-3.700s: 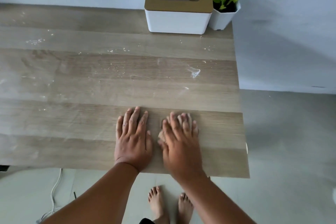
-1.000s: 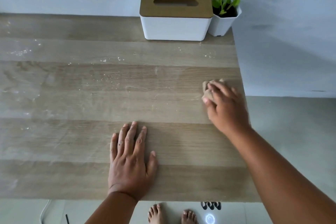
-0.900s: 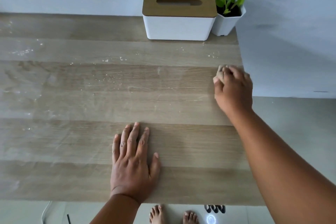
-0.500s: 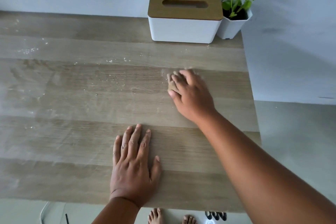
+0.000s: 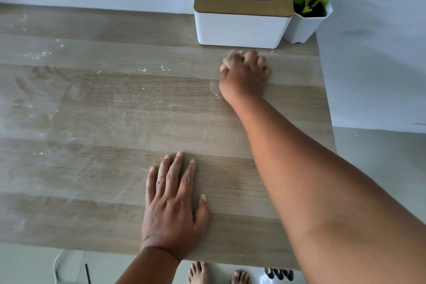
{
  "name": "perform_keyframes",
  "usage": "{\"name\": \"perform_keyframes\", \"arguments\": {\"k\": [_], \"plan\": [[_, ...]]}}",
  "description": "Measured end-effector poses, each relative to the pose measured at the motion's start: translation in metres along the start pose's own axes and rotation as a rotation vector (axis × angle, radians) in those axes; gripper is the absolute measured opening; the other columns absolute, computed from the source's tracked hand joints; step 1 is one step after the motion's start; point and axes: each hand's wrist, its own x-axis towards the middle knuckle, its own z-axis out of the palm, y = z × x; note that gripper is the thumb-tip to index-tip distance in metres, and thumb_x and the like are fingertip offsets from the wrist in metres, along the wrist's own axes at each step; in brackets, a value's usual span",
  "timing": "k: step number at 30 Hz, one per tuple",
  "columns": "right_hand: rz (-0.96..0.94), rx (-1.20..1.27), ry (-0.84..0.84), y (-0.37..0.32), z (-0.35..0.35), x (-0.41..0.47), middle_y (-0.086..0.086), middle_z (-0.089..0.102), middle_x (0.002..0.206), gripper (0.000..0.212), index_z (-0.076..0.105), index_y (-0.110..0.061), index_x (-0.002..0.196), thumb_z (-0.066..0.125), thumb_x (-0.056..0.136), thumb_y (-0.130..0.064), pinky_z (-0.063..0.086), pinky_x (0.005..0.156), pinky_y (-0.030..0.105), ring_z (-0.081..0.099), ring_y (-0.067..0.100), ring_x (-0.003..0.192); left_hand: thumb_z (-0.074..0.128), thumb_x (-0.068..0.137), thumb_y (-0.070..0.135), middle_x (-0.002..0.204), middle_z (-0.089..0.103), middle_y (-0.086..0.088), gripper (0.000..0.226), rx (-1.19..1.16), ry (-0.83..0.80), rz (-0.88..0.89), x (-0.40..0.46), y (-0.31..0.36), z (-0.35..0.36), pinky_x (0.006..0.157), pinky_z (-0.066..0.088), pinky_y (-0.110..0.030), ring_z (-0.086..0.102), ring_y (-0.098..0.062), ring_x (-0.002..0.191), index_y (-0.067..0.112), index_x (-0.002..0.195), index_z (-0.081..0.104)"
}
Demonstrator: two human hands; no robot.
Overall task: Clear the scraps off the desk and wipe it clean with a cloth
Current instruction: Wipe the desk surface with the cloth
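My right hand grips a small tan cloth and presses it on the wooden desk, just in front of the white tissue box. Most of the cloth is hidden under my fingers. My left hand lies flat, fingers straight, on the desk near its front edge. Fine white crumbs and pale smears are scattered over the middle and left of the desk, with another crumb patch at the far left.
A white tissue box with a wooden lid stands at the back right, a potted green plant beside it at the desk's corner. The desk's right edge drops to a grey floor. My bare feet show below the front edge.
My right hand has carried the cloth from the desk's right edge leftward to the middle, then up toward the tissue box. My left hand has stayed flat in place.
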Motion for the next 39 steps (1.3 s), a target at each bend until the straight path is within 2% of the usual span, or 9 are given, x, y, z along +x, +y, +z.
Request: {"name": "perform_keyframes", "arguments": {"k": [4, 6, 11, 15, 22, 26, 30, 34, 39], "plan": [[-0.332, -0.001, -0.051, 0.01, -0.003, -0.028, 0.003, 0.049, 0.138, 0.048, 0.056, -0.026, 0.137, 0.046, 0.096, -0.049, 0.031, 0.102, 0.046, 0.043, 0.034, 0.123, 0.046, 0.089, 0.045, 0.166, 0.033, -0.011, 0.071, 0.001, -0.005, -0.008, 0.0, 0.001, -0.001, 0.125, 0.02, -0.058, 0.02, -0.029, 0.157, 0.012, 0.152, 0.048], [-0.39, -0.004, -0.032, 0.045, -0.007, -0.042, 0.002, 0.05, 0.141, 0.05, 0.055, -0.028, 0.14, 0.044, 0.097, -0.051, 0.033, 0.105, 0.047, 0.045, 0.035, 0.124, 0.047, 0.088, 0.045, 0.166, 0.032, -0.01, 0.072, 0.002, 0.003, -0.003, -0.001, 0.0, 0.0, 0.125, 0.02, -0.058, 0.02, -0.028, 0.158, 0.013, 0.152, 0.048], [0.08, -0.088, 0.063, 0.096, -0.021, -0.023, 0.009, 0.049, 0.136, 0.048, 0.057, -0.022, 0.134, 0.043, 0.095, -0.046, 0.032, 0.103, 0.05, 0.041, 0.038, 0.124, 0.049, 0.088, 0.044, 0.166, 0.032, -0.011, 0.072, -0.01, 0.023, 0.012, 0.002, -0.001, 0.001, 0.125, 0.018, -0.058, 0.019, -0.028, 0.158, 0.012, 0.153, 0.048], [0.129, -0.076, 0.029, 0.046, -0.012, 0.004, 0.009, 0.047, 0.135, 0.045, 0.059, -0.022, 0.129, 0.041, 0.094, -0.043, 0.031, 0.099, 0.048, 0.039, 0.035, 0.125, 0.049, 0.088, 0.043, 0.166, 0.032, -0.011, 0.072, -0.012, 0.032, 0.01, 0.0, -0.002, 0.003, 0.126, 0.017, -0.058, 0.019, -0.029, 0.158, 0.012, 0.153, 0.047], [-0.228, 0.017, -0.056, -0.052, 0.007, -0.007, 0.004, 0.048, 0.135, 0.043, 0.059, -0.027, 0.131, 0.046, 0.093, -0.042, 0.03, 0.097, 0.044, 0.041, 0.032, 0.123, 0.047, 0.09, 0.045, 0.167, 0.031, -0.01, 0.072, 0.014, 0.017, 0.002, 0.0, -0.003, 0.002, 0.125, 0.018, -0.058, 0.019, -0.029, 0.158, 0.013, 0.154, 0.045], [-0.494, 0.019, -0.037, -0.018, 0.003, -0.046, 0.0, 0.053, 0.133, 0.046, 0.06, -0.03, 0.133, 0.045, 0.094, -0.05, 0.034, 0.096, 0.044, 0.047, 0.032, 0.116, 0.049, 0.088, 0.044, 0.166, 0.032, -0.011, 0.072, 0.011, 0.024, 0.001, 0.0, -0.002, 0.002, 0.125, 0.018, -0.058, 0.02, -0.029, 0.157, 0.012, 0.153, 0.047], [-0.237, -0.031, 0.014, 0.058, -0.01, -0.032, 0.003, 0.049, 0.138, 0.048, 0.056, -0.033, 0.137, 0.044, 0.095, -0.054, 0.033, 0.101, 0.048, 0.043, 0.035, 0.121, 0.049, 0.088, 0.044, 0.167, 0.031, -0.01, 0.071, -0.013, 0.037, 0.006, 0.0, -0.003, 0.002, 0.126, 0.017, -0.057, 0.02, -0.029, 0.158, 0.013, 0.153, 0.047], [0.098, -0.05, 0.051, 0.037, -0.007, 0.004, 0.008, 0.047, 0.135, 0.041, 0.06, -0.029, 0.124, 0.041, 0.093, -0.046, 0.032, 0.097, 0.05, 0.04, 0.035, 0.124, 0.049, 0.088, 0.044, 0.167, 0.031, -0.01, 0.072, -0.008, 0.027, 0.0, 0.001, -0.002, 0.002, 0.126, 0.016, -0.057, 0.018, -0.028, 0.158, 0.014, 0.153, 0.047], [-0.182, -0.004, -0.03, -0.028, 0.003, -0.03, 0.005, 0.049, 0.131, 0.04, 0.058, -0.029, 0.126, 0.047, 0.092, -0.046, 0.034, 0.096, 0.047, 0.043, 0.034, 0.12, 0.051, 0.088, 0.044, 0.166, 0.033, -0.011, 0.072, -0.001, 0.026, 0.003, 0.0, -0.002, 0.001, 0.126, 0.017, -0.058, 0.02, -0.029, 0.157, 0.013, 0.153, 0.047]]}}
